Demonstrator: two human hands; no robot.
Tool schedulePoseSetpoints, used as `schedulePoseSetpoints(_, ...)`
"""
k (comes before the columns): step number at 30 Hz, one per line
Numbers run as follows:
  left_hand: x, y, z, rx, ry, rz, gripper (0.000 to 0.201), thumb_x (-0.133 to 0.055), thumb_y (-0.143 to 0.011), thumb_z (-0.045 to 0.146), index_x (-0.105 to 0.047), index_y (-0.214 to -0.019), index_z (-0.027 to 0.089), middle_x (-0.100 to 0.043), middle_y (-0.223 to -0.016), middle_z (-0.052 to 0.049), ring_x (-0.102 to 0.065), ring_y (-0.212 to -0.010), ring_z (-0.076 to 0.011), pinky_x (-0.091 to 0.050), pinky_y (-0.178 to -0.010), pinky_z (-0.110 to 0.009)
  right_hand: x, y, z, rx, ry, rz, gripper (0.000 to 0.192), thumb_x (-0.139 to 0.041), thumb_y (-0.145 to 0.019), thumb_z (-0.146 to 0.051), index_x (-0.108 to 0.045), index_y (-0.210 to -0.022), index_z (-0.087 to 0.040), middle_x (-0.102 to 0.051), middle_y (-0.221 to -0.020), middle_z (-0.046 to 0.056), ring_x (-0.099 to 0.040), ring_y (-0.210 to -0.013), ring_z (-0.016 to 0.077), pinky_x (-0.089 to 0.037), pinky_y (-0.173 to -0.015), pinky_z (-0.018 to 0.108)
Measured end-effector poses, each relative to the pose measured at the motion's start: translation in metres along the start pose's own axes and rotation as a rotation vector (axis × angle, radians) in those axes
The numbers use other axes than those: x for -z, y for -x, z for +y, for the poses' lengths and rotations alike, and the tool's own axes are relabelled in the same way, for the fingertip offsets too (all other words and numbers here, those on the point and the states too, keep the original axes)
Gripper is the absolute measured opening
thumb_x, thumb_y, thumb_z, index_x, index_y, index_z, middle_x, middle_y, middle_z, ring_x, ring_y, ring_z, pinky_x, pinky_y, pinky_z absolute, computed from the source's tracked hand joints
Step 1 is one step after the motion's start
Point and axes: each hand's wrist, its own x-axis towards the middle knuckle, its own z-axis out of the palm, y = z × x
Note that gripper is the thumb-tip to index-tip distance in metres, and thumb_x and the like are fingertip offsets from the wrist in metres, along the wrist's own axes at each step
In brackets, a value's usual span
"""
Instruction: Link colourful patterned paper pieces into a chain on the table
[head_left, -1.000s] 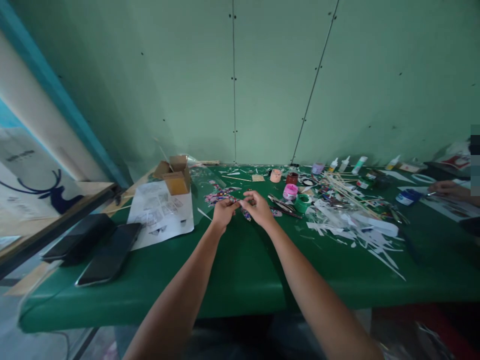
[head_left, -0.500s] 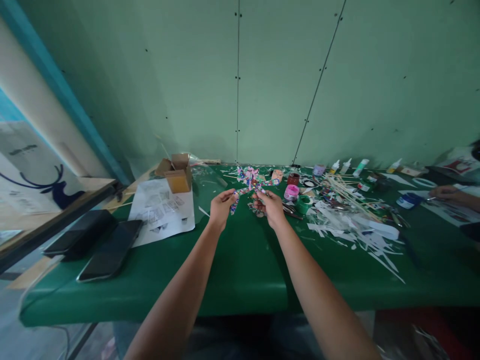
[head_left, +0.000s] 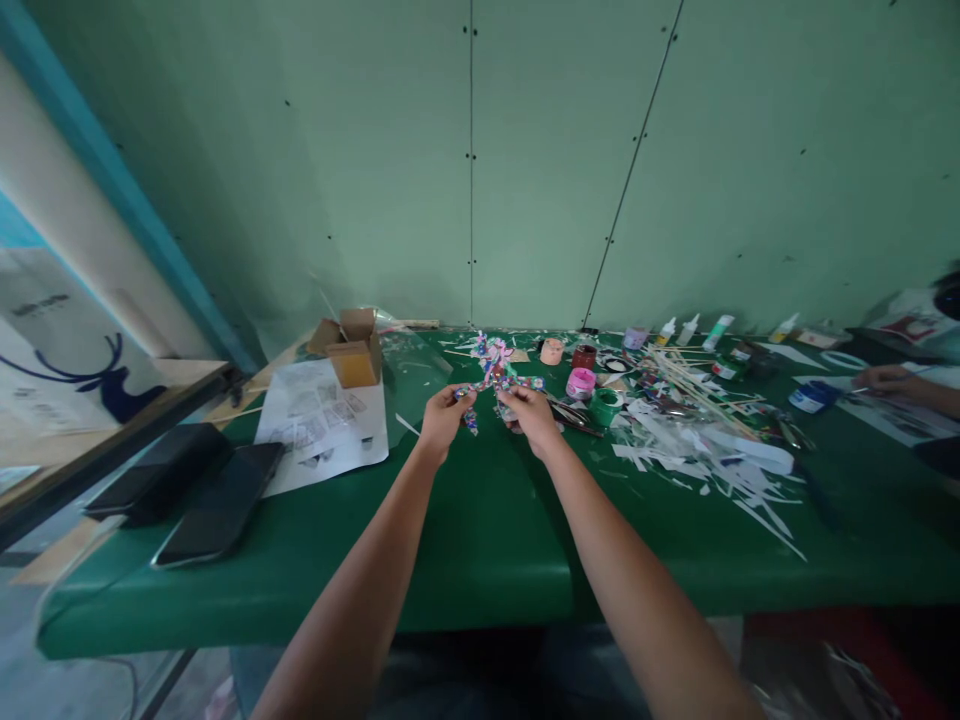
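From where I stand, the multicoloured figure [head_left: 496, 362] is held up between the person's 2 hands, over the middle of the green table [head_left: 480, 545]. The left hand [head_left: 442, 415] pinches a limb on its left side between thumb and fingers, and the end of that limb hangs below the grip. The right hand [head_left: 532, 415] has its fingers curled around the lower body or a limb; I cannot tell which, since the hand covers it.

The bulk of the figure lies just beyond the fingertips, away from the person, and closer to the right hand than to the left. Its body appears to run upward from the grips, with its limbs spread to left and right, so I judge the long axis to be nearer upright than flat. The right-hand limb sticks out past the right fingers, toward the pink jar [head_left: 581, 383].

The green jar [head_left: 606, 406] stands near the right hand, with dark metal tools [head_left: 576, 414] between them. Paper scraps [head_left: 679, 440] lie farther right. On the left sit a printed sheet [head_left: 292, 435] and a small cardboard box [head_left: 355, 368], both apart from the left hand.
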Motion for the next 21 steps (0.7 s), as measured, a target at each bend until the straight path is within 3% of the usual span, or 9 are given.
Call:
schedulePoseSetpoints(3,0.002,0.0,0.002,-0.05,-0.091,0.005,0.055,-0.076,-0.059,0.044,-0.064,-0.104,0.015,-0.064,-0.082,-0.003,-0.057,-0.067,-0.0117,-0.043,-0.059,-0.022,0.001,0.0,0.0,0.058,0.063,-0.005,0.032,-0.062,-0.068,-0.049,-0.054,-0.066,-0.019,-0.043,-0.056,-0.004,-0.045,-0.048,0.0094,-0.037,-0.042,0.02)
schedulePoseSetpoints(5,0.003,0.001,0.006,-0.026,-0.078,-0.032,0.056,-0.074,-0.062,0.048,-0.064,-0.106,0.015,-0.066,-0.087,-0.005,-0.06,-0.072,-0.0136,-0.045,-0.064,-0.024,0.001,-0.001,0.001,0.122,0.121,-0.087,0.032,-0.061,-0.07,-0.05,-0.057,-0.066,-0.018,-0.045,-0.058,-0.003,-0.044,-0.05,0.0099,-0.038,-0.044,0.02)
schedulePoseSetpoints(7,0.004,0.003,0.009,0.034,-0.043,-0.072,0.054,-0.071,-0.062,0.053,-0.065,-0.099,0.014,-0.066,-0.086,-0.005,-0.062,-0.069,-0.0146,-0.045,-0.061,-0.025,0.0,-0.001,0.003,0.163,0.168,-0.209,0.034,-0.06,-0.071,-0.052,-0.059,-0.068,-0.018,-0.048,-0.06,-0.002,-0.045,-0.053,0.0107,-0.038,-0.045,0.021)
schedulePoseSetpoints(9,0.005,0.004,0.011,0.074,-0.04,-0.073,0.051,-0.072,-0.06,0.055,-0.066,-0.089,0.013,-0.065,-0.08,-0.005,-0.06,-0.062,-0.0139,-0.043,-0.054,-0.024,0.0,-0.002,0.006,0.176,0.187,-0.253,0.037,-0.059,-0.072,-0.055,-0.061,-0.07,-0.017,-0.051,-0.061,-0.002,-0.046,-0.054,0.0113,-0.037,-0.047,0.021)
schedulePoseSetpoints(14,0.004,0.003,0.008,0.091,-0.109,-0.037,0.043,-0.074,-0.059,0.048,-0.065,-0.083,0.013,-0.06,-0.066,-0.001,-0.055,-0.051,-0.0109,-0.038,-0.045,-0.022,0.002,-0.007,0.009,0.128,0.057,0.024,0.041,-0.049,-0.078,-0.059,-0.056,-0.071,-0.019,-0.047,-0.056,-0.002,-0.04,-0.046,0.0104,-0.032,-0.043,0.022)
schedulePoseSetpoints(18,0.002,0.006,0.007,0.123,-0.104,-0.138,0.038,-0.073,-0.062,0.047,-0.063,-0.076,0.013,-0.057,-0.061,0.0,-0.054,-0.05,-0.0108,-0.04,-0.045,-0.022,0.005,-0.008,0.008,0.097,-0.016,0.035,0.034,-0.055,-0.074,-0.055,-0.056,-0.074,-0.02,-0.047,-0.056,-0.003,-0.039,-0.044,0.01,-0.03,-0.04,0.022)
schedulePoseSetpoints(21,0.003,0.005,0.008,0.109,-0.068,-0.075,0.037,-0.074,-0.061,0.046,-0.062,-0.072,0.013,-0.057,-0.061,0.0,-0.053,-0.05,-0.0102,-0.04,-0.044,-0.022,0.006,-0.009,0.008,0.078,-0.018,0.029,0.033,-0.054,-0.075,-0.053,-0.058,-0.077,-0.02,-0.05,-0.057,-0.002,-0.041,-0.044,0.0108,-0.032,-0.041,0.022)
